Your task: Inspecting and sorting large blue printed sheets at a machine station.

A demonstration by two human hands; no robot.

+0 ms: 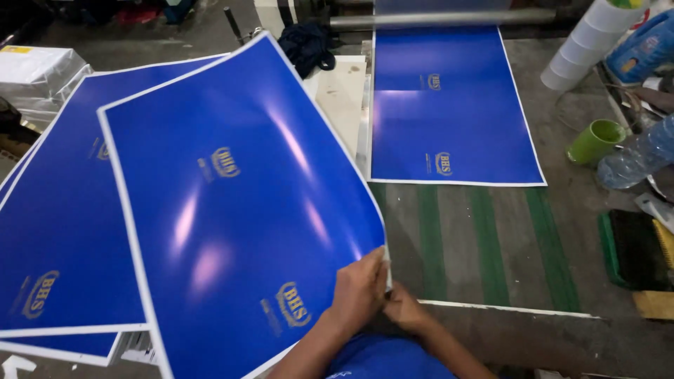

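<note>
A person looks down at both bare hands, which meet at the lower right corner of a large glossy blue printed sheet with a thin white border (pixel 232 210). The left hand (pixel 359 291) lies on top of that corner, its grip closed on the sheet's edge, fingers curled over the face. The right hand (pixel 405 309) sits just beside it, partly tucked under the same corner; whether its grip pinches the sheet cannot be told, because the left hand and the paper hide its fingers. The sheet is lifted and bowed, its far corner pointing away from the person, with light glaring off its surface.

Beneath it, to the left, lies a stack of matching blue sheets with white borders (pixel 63 231). Farther away, another blue sheet of the same kind (pixel 449 119) lies flat on the grey desk with green stripes (pixel 491 245), its far end under a grey metal roller (pixel 442 19).

At the right edge of the desk stand a light green plastic cup (pixel 595 140), a clear plastic bottle lying tilted (pixel 639 158), and a white cardboard tube (pixel 590 42).
</note>
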